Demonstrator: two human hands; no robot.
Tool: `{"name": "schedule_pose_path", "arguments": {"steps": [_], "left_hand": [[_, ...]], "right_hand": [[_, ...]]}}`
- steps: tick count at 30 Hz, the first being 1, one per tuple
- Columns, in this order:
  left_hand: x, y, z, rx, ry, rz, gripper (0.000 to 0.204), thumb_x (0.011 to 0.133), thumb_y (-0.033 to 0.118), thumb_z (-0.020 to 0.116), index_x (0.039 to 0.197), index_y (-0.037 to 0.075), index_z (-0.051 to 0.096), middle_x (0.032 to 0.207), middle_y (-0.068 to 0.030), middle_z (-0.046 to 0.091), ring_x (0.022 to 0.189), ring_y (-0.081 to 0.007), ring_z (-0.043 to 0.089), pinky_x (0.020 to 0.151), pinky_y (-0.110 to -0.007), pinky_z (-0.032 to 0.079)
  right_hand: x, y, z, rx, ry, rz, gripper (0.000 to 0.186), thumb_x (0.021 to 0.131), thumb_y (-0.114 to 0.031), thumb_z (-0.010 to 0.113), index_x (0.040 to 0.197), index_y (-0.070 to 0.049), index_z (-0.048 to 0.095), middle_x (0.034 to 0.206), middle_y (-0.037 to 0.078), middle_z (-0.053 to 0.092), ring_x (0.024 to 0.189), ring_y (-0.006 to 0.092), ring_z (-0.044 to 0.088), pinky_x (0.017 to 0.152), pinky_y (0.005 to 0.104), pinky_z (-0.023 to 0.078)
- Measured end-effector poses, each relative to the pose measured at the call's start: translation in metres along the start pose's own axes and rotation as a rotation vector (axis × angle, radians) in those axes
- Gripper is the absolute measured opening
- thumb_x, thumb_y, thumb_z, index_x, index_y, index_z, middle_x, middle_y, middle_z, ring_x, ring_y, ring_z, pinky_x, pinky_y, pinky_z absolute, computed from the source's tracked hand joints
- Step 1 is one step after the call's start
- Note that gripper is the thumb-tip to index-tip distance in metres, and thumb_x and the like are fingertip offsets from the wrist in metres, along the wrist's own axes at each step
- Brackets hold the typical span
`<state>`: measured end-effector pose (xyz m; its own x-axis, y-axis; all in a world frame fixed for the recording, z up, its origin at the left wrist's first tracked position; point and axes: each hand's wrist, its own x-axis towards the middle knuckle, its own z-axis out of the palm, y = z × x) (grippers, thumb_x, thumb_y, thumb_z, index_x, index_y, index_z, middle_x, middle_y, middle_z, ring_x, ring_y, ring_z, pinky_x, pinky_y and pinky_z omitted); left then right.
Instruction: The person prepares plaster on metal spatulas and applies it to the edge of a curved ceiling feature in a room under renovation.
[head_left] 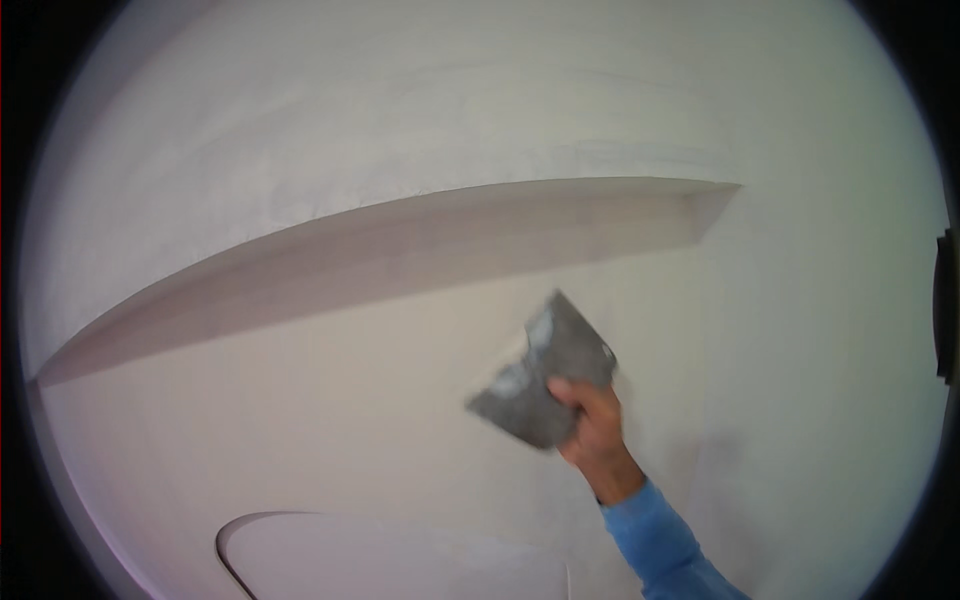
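Note:
My right hand (595, 425), at the end of a blue sleeve, is raised in front of a pale wall. It is closed on a flat grey putty blade (565, 345), with the thumb pressed on its near face. White putty-like patches (513, 378) mark the left part of the blade, which is held at a slant and slightly blurred. Most of my fingers are hidden behind it. Whether the blade touches the wall cannot be told. My left hand is out of the picture.
Above the hand, a long ledge-like recess edge (450, 215) runs across the wall (300, 430) and ends in a corner at the right. A rounded pale panel (400, 560) with a dark curved edge lies low at the left. A dark object (943, 305) shows at the right rim.

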<state>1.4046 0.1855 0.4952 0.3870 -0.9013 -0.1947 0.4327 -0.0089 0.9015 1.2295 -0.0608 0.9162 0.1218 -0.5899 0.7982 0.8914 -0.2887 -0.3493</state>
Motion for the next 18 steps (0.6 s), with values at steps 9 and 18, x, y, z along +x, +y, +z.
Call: {"name": "schedule_pose_path", "arguments": {"steps": [9,18], "left_hand": [[-0.007,-0.021,-0.029,-0.029,0.007,-0.016,0.026,0.095,0.026,0.054,0.103,0.003,0.062,0.082,-0.0063,0.063,0.067,-0.0151,0.056,0.059,-0.033,0.047],[-0.021,-0.03,-0.037,-0.053,0.074,-0.023,0.025,0.095,0.026,0.055,0.102,0.003,0.062,0.082,-0.0054,0.062,0.066,-0.0144,0.056,0.058,-0.032,0.046]], "right_hand": [[0.093,0.029,0.041,0.113,0.044,-0.135,0.026,0.082,-0.001,0.062,0.107,-0.003,0.057,0.103,0.007,0.06,0.093,0.019,0.061,0.079,0.0366,0.054],[0.098,0.047,0.049,0.102,0.139,-0.134,0.02,0.081,-0.001,0.062,0.101,-0.001,0.058,0.101,0.008,0.061,0.089,0.0202,0.062,0.073,0.035,0.055]]}}
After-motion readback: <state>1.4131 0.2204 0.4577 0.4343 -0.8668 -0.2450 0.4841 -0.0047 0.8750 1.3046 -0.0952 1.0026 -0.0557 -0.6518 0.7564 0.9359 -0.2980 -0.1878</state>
